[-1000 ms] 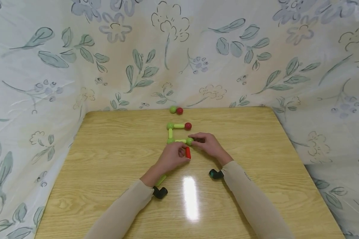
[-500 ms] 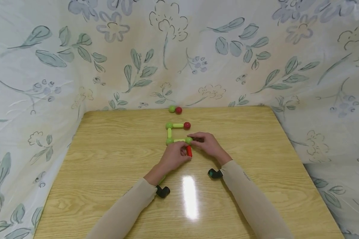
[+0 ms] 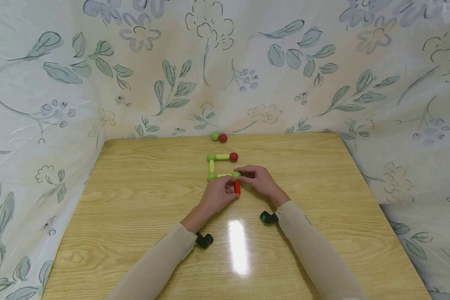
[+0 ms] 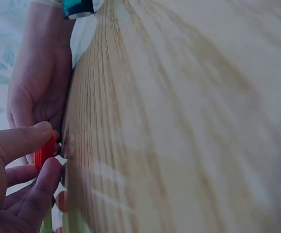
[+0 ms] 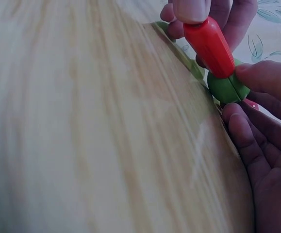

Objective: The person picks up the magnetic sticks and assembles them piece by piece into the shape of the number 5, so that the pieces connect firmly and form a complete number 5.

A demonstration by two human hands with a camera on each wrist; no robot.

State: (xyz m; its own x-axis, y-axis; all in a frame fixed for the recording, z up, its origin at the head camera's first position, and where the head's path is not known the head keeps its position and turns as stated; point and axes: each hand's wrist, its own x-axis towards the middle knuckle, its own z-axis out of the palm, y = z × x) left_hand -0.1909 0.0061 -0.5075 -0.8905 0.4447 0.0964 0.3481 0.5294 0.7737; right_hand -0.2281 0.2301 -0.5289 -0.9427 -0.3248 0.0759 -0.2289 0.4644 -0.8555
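Observation:
My left hand (image 3: pixel 214 196) pinches a red magnetic rod (image 3: pixel 237 188) between thumb and fingers. In the right wrist view the rod's far end meets a green ball (image 5: pixel 223 91). Around that ball are the thumb and fingers of my right hand (image 3: pixel 261 183). The ball ends a flat shape on the table: a yellow-green rod (image 3: pixel 224 175) leads left to a green corner ball (image 3: pixel 211 177), another rod (image 3: pixel 211 166) goes back to a second green ball (image 3: pixel 211 157), and a third rod (image 3: pixel 223 157) reaches a red ball (image 3: pixel 233 157). My left fingers partly cover the front rod.
A loose green ball (image 3: pixel 215 136) and a red ball (image 3: pixel 223 138) sit side by side at the table's back edge. Black wrist devices protrude by the left cuff (image 3: pixel 204 240) and the right cuff (image 3: pixel 268 217). A floral cloth (image 3: pixel 225 75) hangs behind the wooden table (image 3: pixel 135 200).
My left hand has brought the red rod up against the green ball and straightened it. The right hand stays at the ball. A yellow-green rod near my left forearm has dropped from sight behind it.

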